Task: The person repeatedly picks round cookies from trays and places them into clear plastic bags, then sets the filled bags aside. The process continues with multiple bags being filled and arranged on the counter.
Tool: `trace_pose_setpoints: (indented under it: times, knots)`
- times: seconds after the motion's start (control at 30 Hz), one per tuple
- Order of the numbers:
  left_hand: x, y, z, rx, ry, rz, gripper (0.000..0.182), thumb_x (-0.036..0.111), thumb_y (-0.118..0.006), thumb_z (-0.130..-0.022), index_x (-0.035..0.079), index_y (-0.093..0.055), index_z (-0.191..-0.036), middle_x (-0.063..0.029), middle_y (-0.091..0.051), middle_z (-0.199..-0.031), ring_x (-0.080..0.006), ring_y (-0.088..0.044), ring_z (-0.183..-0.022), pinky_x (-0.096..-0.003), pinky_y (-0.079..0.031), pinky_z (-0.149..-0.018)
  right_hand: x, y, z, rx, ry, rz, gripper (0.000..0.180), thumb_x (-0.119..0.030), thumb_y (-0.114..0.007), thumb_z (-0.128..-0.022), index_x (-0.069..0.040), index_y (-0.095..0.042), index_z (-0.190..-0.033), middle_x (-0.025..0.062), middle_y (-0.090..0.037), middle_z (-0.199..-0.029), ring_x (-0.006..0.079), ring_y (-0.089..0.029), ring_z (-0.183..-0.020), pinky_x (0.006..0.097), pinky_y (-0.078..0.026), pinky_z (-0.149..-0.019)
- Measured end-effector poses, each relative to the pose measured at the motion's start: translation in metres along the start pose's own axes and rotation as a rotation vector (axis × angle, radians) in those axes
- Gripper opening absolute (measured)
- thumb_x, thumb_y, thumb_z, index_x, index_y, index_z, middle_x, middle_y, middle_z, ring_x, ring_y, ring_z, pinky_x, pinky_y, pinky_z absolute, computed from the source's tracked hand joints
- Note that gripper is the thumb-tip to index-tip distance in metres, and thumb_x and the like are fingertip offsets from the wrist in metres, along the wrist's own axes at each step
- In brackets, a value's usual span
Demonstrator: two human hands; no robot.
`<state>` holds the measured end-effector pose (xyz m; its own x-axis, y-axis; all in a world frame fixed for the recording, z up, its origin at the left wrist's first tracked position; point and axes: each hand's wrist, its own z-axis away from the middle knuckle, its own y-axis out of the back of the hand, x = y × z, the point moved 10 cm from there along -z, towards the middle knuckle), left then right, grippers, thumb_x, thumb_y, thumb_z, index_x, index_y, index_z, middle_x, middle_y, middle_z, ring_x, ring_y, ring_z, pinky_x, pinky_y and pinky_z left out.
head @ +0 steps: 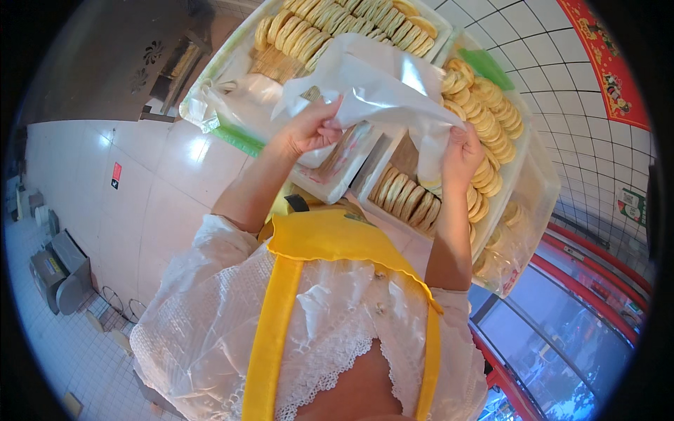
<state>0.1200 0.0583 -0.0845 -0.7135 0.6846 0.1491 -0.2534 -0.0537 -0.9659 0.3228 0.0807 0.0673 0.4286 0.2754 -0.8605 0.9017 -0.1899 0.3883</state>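
My left hand (316, 126) and my right hand (462, 150) each pinch an edge of a translucent white plastic sheet or bag (368, 79), stretched between them above the trays. Rows of round flat pastries (305, 39) stand on edge in the back tray, partly covered by the plastic. Yellowish round pastries (487, 121) lie in overlapping rows in the right tray, near my right hand. Below the plastic, browner round pastries (405, 197) stand in a row in a smaller container. Left of that container is a white tray (337, 181) whose contents are mostly hidden.
Crumpled clear plastic (247, 92) hangs over the left rim of the back tray. Bagged pastries (500, 237) lie at the right. A tiled wall (558, 94) bounds the right side, with a red-framed glass unit (547, 326) below it. Tiled floor (158, 179) lies to the left.
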Motion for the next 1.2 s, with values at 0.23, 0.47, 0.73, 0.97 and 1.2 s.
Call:
trace_pose_setpoints:
  times: [0.23, 0.47, 0.73, 0.97, 1.2]
  knots:
    - [0.146, 0.064, 0.078, 0.354, -0.148, -0.676, 0.025, 0.034, -0.057, -0.088, 0.011, -0.055, -0.082, 0.0018, -0.05, -0.062, -0.0125, -0.043, -0.049, -0.0255, -0.033, -0.044, 0.036, 0.038, 0.013, -0.044, 0.0, 0.377, 0.018, -0.016, -0.055, -0.09, -0.001, -0.057, -0.08, 0.0049, -0.05, -0.058, 0.0105, -0.044, -0.056, 0.0257, -0.039, -0.053]
    - [0.152, -0.024, 0.093, 0.605, -0.552, -2.395, 0.04, 0.038, -0.064, -0.08, 0.003, -0.065, -0.099, -0.0161, -0.063, -0.095, -0.0306, -0.06, -0.088, -0.033, -0.046, -0.08, 0.024, 0.013, 0.017, -0.126, -0.113, 0.144, 0.024, -0.021, -0.051, -0.093, -0.002, -0.053, -0.077, -0.0012, -0.045, -0.066, 0.0065, -0.04, -0.064, 0.0205, -0.035, -0.059]
    - [0.013, 0.002, 0.045, 0.21, -0.394, -0.664, 0.035, 0.034, -0.049, -0.093, 0.003, -0.061, -0.106, 0.0, -0.064, -0.091, -0.0123, -0.058, -0.081, -0.0296, -0.046, -0.08, -0.014, -0.003, 0.044, -0.001, -0.018, 0.027, 0.021, -0.018, -0.055, -0.089, -0.001, -0.055, -0.079, 0.0048, -0.049, -0.061, 0.0104, -0.044, -0.058, 0.0232, -0.037, -0.053]
    - [0.113, -0.053, 0.111, 0.508, -0.932, -0.753, 0.011, 0.016, -0.064, -0.085, 0.005, -0.062, -0.084, 0.0018, -0.06, -0.075, -0.0035, -0.054, -0.069, -0.0175, -0.041, -0.057, 0.015, -0.114, 0.092, -0.532, 0.26, 0.26, 0.015, -0.012, -0.062, -0.08, -0.004, -0.061, -0.092, 0.0091, -0.06, -0.085, 0.024, -0.057, -0.08, 0.03, -0.046, -0.067]
    - [0.076, -0.068, 0.114, 0.626, -0.66, -1.157, 0.021, 0.022, -0.067, -0.082, 0.003, -0.064, -0.091, -0.0001, -0.063, -0.076, -0.0053, -0.055, -0.067, -0.02, -0.043, -0.059, -0.059, -0.148, 0.057, -0.48, 0.17, -0.329, 0.044, -0.023, -0.068, -0.078, -0.004, -0.054, -0.115, 0.0084, -0.062, -0.102, 0.0205, -0.059, -0.093, 0.031, -0.047, -0.078]
